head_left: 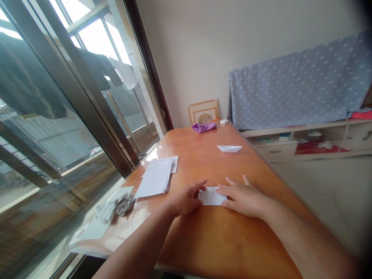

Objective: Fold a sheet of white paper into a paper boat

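Head view: both hands lie flat on a folded white paper (211,196) at desk (203,240) centre; left hand (186,200) presses its left edge w/ fingertips, right hand (245,198) its right edge, fingers spread. Paper stack (157,178) sits left, near; crumpled paper (120,204) by window edge; paper boat (229,148) well beyond.

text: none legible | papers: blank | frame: unreadable
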`<state>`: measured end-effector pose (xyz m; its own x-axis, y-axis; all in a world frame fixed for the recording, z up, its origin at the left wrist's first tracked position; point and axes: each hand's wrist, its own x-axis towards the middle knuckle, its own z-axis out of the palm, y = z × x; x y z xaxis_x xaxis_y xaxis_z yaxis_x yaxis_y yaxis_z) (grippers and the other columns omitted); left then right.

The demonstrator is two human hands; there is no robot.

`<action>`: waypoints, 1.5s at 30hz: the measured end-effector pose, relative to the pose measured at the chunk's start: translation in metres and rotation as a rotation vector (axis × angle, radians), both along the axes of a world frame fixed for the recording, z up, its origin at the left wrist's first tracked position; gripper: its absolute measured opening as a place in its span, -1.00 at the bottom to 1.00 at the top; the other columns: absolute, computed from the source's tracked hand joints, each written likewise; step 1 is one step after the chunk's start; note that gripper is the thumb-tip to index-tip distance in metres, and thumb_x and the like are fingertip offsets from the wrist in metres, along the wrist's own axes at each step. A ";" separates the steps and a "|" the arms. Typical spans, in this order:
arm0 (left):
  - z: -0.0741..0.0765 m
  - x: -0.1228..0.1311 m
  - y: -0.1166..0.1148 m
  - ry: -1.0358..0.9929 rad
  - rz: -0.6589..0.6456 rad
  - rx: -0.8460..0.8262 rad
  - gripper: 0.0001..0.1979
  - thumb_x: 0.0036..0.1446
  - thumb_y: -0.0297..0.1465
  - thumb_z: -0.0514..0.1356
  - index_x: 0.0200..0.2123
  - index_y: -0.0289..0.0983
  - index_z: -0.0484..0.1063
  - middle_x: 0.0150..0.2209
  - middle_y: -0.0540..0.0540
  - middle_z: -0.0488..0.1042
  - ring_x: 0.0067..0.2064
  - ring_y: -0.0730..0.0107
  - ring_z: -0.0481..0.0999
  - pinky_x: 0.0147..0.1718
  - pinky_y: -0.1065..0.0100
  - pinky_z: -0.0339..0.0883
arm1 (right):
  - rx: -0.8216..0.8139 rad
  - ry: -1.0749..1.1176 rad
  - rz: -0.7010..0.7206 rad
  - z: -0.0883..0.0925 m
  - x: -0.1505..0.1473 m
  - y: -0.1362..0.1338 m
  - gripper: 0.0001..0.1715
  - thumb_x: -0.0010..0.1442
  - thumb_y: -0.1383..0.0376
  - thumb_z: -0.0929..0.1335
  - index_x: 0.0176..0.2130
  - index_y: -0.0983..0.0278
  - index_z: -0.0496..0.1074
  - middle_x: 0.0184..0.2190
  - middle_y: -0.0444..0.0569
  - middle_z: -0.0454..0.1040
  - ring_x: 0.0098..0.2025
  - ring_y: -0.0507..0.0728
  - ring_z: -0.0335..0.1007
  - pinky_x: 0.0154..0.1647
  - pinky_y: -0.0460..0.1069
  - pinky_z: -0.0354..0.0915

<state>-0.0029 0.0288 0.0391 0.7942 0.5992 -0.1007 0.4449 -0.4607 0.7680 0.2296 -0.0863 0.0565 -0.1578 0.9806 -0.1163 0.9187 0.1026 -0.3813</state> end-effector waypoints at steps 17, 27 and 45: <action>-0.006 -0.008 0.004 -0.042 -0.040 -0.028 -0.16 0.00 -0.56 0.16 0.38 -0.09 0.12 0.05 -0.09 0.42 -0.19 0.37 0.41 -0.17 0.30 0.35 | -0.006 -0.013 0.007 -0.001 -0.001 0.000 -0.43 0.29 0.10 0.25 0.26 -0.02 0.34 0.36 -0.09 0.21 0.46 0.43 -0.20 0.29 0.57 -0.57; -0.001 -0.009 0.000 -0.132 -0.032 -0.070 -0.31 -0.07 -0.63 0.10 0.20 -0.21 0.31 0.12 -0.14 0.41 0.10 0.23 0.40 0.10 0.21 0.29 | 0.004 -0.014 0.007 -0.003 0.001 0.001 -0.44 0.29 0.09 0.25 0.25 -0.02 0.35 0.36 -0.09 0.22 0.46 0.44 -0.21 0.29 0.57 -0.57; 0.000 -0.007 -0.008 -0.007 -0.030 0.237 -0.49 0.07 -0.49 0.18 0.13 -0.15 0.42 -0.02 -0.11 0.47 0.03 0.12 0.38 0.11 0.14 0.24 | 0.022 0.071 0.012 -0.006 0.006 0.006 -0.52 0.31 0.11 0.25 0.17 0.00 0.44 0.33 -0.04 0.28 0.45 0.46 -0.15 0.28 0.58 -0.54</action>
<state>-0.0102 0.0209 0.0387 0.8123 0.5814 0.0453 0.4234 -0.6414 0.6398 0.2354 -0.0802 0.0504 -0.1764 0.9808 -0.0831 0.8882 0.1222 -0.4429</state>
